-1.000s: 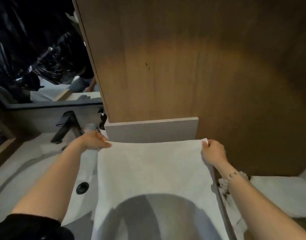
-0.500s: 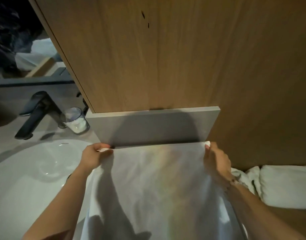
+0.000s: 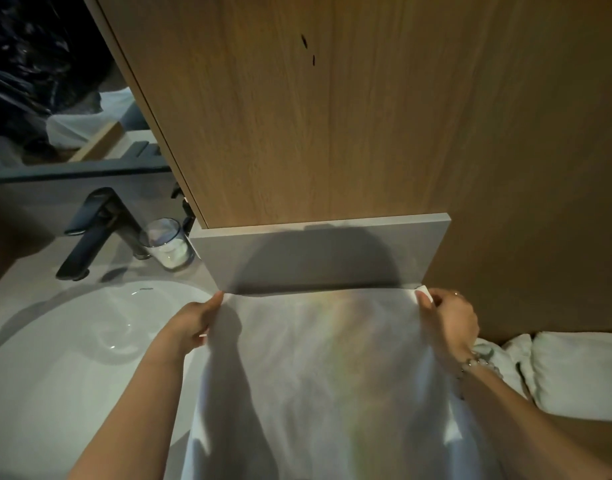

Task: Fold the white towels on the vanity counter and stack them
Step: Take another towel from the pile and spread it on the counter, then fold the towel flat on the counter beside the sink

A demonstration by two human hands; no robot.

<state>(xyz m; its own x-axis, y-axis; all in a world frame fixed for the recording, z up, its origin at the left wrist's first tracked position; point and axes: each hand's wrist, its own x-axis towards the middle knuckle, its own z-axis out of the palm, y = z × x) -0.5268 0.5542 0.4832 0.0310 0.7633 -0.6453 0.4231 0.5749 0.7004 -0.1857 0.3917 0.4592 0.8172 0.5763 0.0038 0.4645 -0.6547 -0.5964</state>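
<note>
A white towel [image 3: 332, 368] lies spread flat in front of me, its far edge against the grey backsplash [image 3: 318, 258]. My left hand [image 3: 193, 320] pinches the far left corner. My right hand [image 3: 448, 320] pinches the far right corner, a beaded bracelet on its wrist. Shadows of my head and arms fall across the cloth. Off to the right, a folded white towel [image 3: 581, 372] lies next to a crumpled one [image 3: 494, 355].
A white round sink [image 3: 72, 358] sits at left with a black faucet [image 3: 96, 230] and a glass tumbler [image 3: 167, 244] behind it. A wooden cabinet panel [image 3: 315, 116] rises above the backsplash. A mirror [image 3: 55, 81] is at upper left.
The view has dropped and shifted nearer the counter. Both hands keep the same far corners against the backsplash; the towel stays spread.
</note>
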